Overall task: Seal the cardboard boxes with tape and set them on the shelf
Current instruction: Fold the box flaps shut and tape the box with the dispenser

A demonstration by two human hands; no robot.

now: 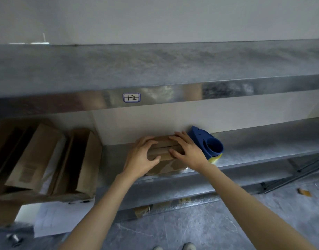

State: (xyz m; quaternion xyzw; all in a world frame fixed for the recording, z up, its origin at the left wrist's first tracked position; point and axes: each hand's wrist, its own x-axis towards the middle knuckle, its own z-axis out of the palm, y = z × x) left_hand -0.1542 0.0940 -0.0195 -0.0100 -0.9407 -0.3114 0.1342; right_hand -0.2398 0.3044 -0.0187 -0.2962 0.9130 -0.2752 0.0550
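Observation:
A small brown cardboard box (164,150) sits on the lower metal shelf (263,147), its top flaps meeting along a centre seam. My left hand (142,156) grips its left end, fingers curled over the top and thumb on the near side. My right hand (187,150) lies on its right end with fingers spread across the flaps. A blue tape dispenser (207,143) with a yellowish roll stands on the shelf just right of the box, touching my right hand's back.
A large open cardboard carton (47,159) with flat brown packages fills the shelf's left side. The upper metal shelf (155,69) carries a label reading 1-2 (131,97). Tape scraps lie on the grey floor (191,228); my shoes show at the bottom edge.

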